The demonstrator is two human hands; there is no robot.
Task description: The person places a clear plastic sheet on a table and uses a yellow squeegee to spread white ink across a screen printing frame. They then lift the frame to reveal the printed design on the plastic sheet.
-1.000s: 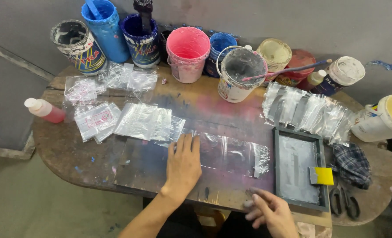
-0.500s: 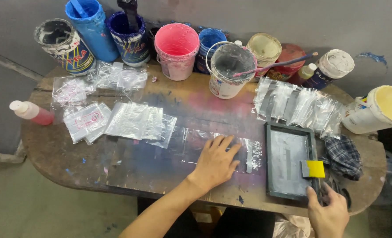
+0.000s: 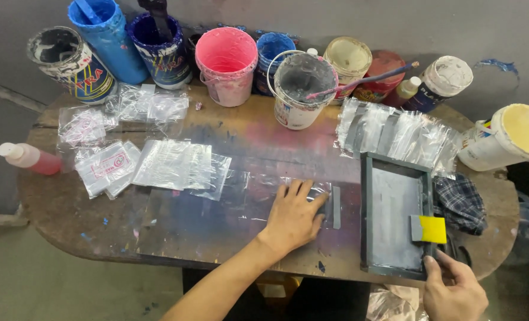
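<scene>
We see a clear plastic bag point(image 3: 276, 190) lying flat near the worktop's front edge and a dark-framed printing screen point(image 3: 395, 217) flat at its front right corner.

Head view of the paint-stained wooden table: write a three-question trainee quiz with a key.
1. True or false: the left hand lies flat on a clear plastic bag on the paint-stained wooden table.
2. Which tub stands nearest the back-left corner? A. tall blue plastic paint tub B. pink plastic paint bucket C. white tub with yellow paint
3. Fill in: the right hand touches the near edge of the dark rectangular printing ____, where a yellow-bladed squeegee rests.

Key: 1 true; 2 A; 3 frame.
</scene>
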